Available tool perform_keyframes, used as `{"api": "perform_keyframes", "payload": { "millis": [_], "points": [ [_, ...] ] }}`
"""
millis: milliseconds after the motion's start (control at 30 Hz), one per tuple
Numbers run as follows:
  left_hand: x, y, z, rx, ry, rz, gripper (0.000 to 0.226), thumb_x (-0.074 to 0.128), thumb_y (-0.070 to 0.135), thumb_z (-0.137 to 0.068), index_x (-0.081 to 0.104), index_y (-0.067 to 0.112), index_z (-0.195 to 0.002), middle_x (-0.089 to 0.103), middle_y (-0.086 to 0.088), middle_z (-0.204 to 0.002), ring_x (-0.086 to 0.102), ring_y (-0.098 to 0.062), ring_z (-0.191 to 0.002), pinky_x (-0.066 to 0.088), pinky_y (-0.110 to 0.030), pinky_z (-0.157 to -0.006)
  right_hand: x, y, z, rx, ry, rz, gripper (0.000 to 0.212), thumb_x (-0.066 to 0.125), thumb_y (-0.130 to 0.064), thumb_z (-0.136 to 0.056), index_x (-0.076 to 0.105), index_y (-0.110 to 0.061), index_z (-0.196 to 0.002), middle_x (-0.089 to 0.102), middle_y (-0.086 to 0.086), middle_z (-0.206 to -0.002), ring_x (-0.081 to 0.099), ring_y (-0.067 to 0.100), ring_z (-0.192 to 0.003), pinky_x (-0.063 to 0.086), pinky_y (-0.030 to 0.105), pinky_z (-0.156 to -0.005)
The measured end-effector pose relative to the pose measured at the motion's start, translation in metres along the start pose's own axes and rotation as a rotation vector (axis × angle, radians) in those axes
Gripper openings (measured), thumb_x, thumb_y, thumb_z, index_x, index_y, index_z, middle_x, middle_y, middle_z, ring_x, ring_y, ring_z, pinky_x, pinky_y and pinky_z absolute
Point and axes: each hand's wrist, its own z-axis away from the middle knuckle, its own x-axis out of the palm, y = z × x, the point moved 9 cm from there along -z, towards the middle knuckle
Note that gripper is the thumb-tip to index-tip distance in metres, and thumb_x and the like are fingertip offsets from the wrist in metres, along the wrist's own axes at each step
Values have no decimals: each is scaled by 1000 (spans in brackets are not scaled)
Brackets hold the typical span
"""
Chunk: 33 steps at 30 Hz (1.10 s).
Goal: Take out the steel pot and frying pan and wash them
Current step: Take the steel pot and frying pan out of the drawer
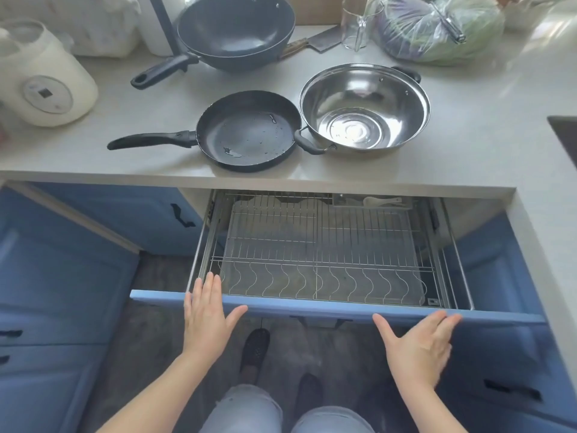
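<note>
Left grip (206, 314): open, flat on the blue drawer front (312, 306).
Right grip (418, 345): open, at the drawer front.
Pans: black round frying pan (246, 131) touches shiny steel pot (363, 109) on the pale surface (468, 145).

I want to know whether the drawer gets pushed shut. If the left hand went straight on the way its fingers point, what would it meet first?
The left hand already lies on the blue drawer front; beyond that comes the wire rack, though depth is unclear.
</note>
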Motion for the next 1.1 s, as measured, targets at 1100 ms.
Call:
{"api": "perform_keyframes", "payload": {
  "millis": [1100],
  "points": [
    [-39, 24, -137, -306, 74, 444, 81, 46, 42, -98, 3, 3, -153, -7, -12, -162, -2, -26, -149, 9, -41, -120, 10, -110, -143, 82, -71, -3, 107, 59, -62, -84, 9, 1, -154, 6, 19, -162, 14, 34, -149, 22, 56, -114]
  ]
}}
